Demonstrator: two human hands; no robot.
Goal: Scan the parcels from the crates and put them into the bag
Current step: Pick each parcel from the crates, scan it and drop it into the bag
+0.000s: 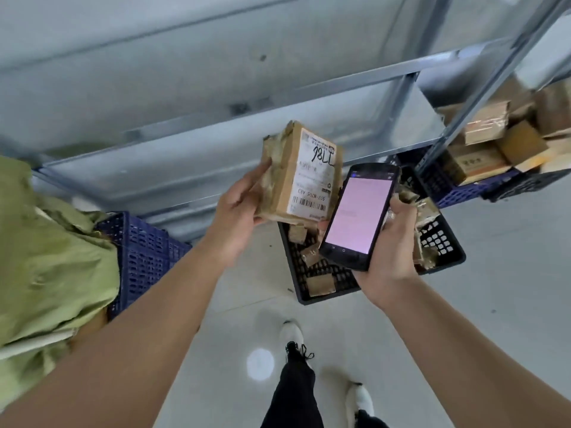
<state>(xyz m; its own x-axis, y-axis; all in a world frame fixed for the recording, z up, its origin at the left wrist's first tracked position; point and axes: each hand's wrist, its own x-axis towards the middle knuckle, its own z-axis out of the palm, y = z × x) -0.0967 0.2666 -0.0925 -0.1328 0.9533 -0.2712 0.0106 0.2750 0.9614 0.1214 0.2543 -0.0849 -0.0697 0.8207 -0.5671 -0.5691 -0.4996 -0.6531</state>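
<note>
From the head camera, a metal shelf rack is standing behind the hands, and the handheld scanner is hiding part of the black crate, which is holding small parcels. The left hand is gripping a labelled parcel above that crate; the right hand is curling round the scanner. A blue crate is sitting beside the green bag.

green bag cut by left edge, label print unreadable
</note>
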